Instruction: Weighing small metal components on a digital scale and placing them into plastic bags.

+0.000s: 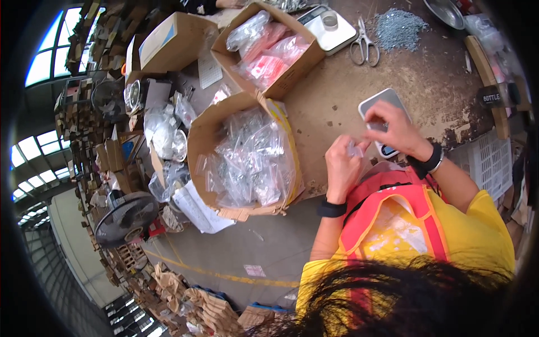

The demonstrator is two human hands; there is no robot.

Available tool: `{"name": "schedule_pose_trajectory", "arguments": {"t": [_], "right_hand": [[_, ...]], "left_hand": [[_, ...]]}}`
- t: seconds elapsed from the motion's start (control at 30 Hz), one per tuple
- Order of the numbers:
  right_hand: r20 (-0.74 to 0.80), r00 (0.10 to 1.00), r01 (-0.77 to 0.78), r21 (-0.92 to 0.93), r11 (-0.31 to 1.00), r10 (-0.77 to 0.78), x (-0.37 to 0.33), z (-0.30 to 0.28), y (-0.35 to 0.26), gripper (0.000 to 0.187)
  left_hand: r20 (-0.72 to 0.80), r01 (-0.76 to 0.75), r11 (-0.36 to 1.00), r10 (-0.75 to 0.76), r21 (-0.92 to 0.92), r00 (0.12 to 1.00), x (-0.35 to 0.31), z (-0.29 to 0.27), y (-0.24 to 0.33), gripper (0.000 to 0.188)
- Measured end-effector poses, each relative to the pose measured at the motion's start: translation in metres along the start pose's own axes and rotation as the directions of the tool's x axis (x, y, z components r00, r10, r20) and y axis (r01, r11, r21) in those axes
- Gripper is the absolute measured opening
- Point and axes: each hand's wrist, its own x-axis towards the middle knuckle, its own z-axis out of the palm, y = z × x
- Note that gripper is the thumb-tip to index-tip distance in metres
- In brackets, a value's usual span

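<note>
From where I stand, the person at the worktable [337,90] has a small clear bag [355,150] pinched in the left hand [342,168], its fingers closed, with the plastic poking out between the fingertips on the side toward the right hand [398,133]. That right hand is loosely curled, thumb and fingers bent round a gap, its tips just beside the bag; whether it has hold of anything, I can't tell. It hangs in front of a small scale [383,100], covering part of it. Off to the left, well apart from both hands, a cardboard box [203,133] is heaped with filled clear bags [247,163]. Farther across the table lie scissors [365,48], and near them a pile of small metal pieces [400,29].
</note>
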Motion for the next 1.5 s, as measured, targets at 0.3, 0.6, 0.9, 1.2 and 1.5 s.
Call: {"name": "schedule_pose_trajectory", "arguments": {"t": [0.3,0.6,0.9,1.2,1.5], "right_hand": [[0.162,0.985,-0.059,0.044,0.997,0.051,-0.015,0.008,0.015,0.024],[-0.481,0.853,-0.470,-0.541,0.698,0.202,0.017,-0.160,0.223,0.072],[-0.469,0.865,-0.446,-0.555,0.702,0.180,0.105,-0.200,0.297,0.049],[-0.079,0.844,-0.146,0.918,0.370,0.530,0.066,-0.219,0.304,0.015],[0.131,0.860,-0.315,0.897,0.311,0.492,0.036,-0.157,0.211,0.026]], "left_hand": [[-0.038,0.098,0.847,-0.138,-0.523,0.990,-0.009,0.012,-0.051,0.015],[-0.292,0.379,0.786,-0.557,-0.489,0.777,-0.017,-0.009,-0.061,0.013],[-0.210,0.362,0.736,-0.558,-0.572,0.803,0.004,0.022,-0.037,0.016],[-0.223,0.377,0.748,-0.563,-0.546,0.796,0.000,0.017,-0.054,0.017],[-0.191,0.400,0.729,-0.580,-0.556,0.792,-0.012,0.010,-0.054,0.018]]}}
